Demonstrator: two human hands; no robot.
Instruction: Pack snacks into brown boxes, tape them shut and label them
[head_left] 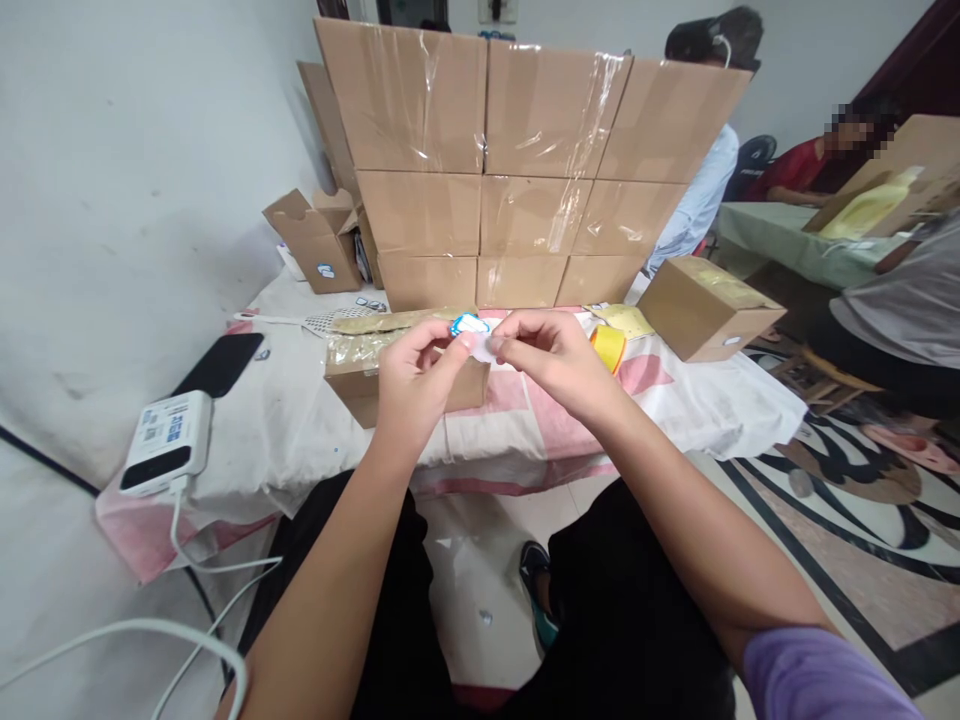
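Note:
My left hand (pixel 415 378) and my right hand (pixel 551 358) meet above the table, both pinching a small white sticker with a blue edge (pixel 470 325) and its pale backing paper (pixel 486 349). Just behind and below the hands sits a small taped cardboard box (pixel 352 372) on the cloth-covered table (pixel 300 420). A yellow tape roll (pixel 609 346) lies right of my right hand.
A wall of stacked taped cartons (pixel 517 170) stands behind. A closed box (pixel 705 308) sits at the right, open small boxes (pixel 315 240) at back left. A white label printer (pixel 166 440) with cable and a black phone (pixel 222 364) lie left. Other people sit at right.

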